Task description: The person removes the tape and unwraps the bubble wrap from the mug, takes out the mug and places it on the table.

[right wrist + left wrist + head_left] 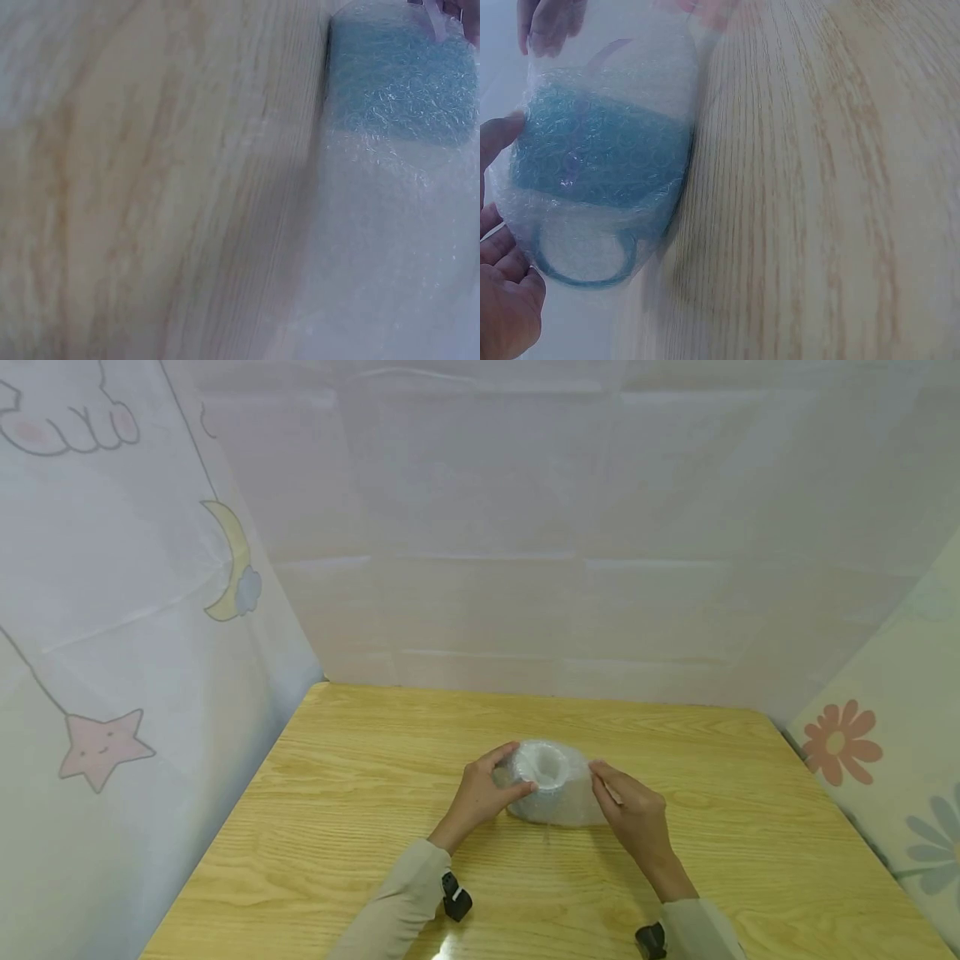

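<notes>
A blue mug (600,154) stands on the table inside clear bubble wrap (577,795). Its handle (585,284) shows through the plastic on the left side in the left wrist view. My left hand (477,793) holds the wrapped mug from the left, thumb near the front of the rim and fingers behind. On the other side, my right hand (637,814) pinches the loose end of the bubble wrap, which stretches out to the right of the mug. The right wrist view shows the wrapped blue side and the long sheet, with the right fingers out of sight.
A wood-grain table (360,760) lies under everything. Pale cloth sheets (480,527) hang behind it and at both sides, printed with a moon, a star and flowers. A black wrist camera (456,897) sits at the left sleeve, another camera (651,941) at the right.
</notes>
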A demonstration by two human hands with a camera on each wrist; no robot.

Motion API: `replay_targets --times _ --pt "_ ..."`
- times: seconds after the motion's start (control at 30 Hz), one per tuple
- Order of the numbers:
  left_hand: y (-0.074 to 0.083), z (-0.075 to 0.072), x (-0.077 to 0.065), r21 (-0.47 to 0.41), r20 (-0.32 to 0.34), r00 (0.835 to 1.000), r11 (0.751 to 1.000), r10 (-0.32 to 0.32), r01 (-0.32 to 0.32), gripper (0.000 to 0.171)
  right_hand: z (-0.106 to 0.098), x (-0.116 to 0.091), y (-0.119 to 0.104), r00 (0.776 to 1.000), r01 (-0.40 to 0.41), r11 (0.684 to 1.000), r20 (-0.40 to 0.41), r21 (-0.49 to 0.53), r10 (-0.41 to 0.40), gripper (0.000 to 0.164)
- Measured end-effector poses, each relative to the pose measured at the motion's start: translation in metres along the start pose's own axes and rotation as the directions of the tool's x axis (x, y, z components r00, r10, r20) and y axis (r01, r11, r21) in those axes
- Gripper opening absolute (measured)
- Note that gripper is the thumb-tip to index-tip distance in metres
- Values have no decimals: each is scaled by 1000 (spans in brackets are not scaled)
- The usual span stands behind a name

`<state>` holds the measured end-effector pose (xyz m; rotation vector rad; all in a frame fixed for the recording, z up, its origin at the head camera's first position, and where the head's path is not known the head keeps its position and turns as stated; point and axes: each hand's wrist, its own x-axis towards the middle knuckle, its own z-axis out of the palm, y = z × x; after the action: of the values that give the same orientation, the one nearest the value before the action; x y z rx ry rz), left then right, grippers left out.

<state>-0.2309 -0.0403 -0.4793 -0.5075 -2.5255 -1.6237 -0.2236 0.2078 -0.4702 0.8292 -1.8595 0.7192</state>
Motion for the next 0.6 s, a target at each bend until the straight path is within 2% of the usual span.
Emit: replay_targets --times 0.23,0.4,0.6 --pt "0 1 -1 -4 0 1000 1000 -7 7 71 0 0 4 998 -56 995 -28 80 58 16" --pt "0 1 -1 2 0 1000 1000 -9 9 71 0 -1 5 993 -104 991 -45 88 108 27" --pt "1 0 0 -1 3 1000 1000 -12 12 72 0 -2 8 986 -150 986 -65 75 155 28"
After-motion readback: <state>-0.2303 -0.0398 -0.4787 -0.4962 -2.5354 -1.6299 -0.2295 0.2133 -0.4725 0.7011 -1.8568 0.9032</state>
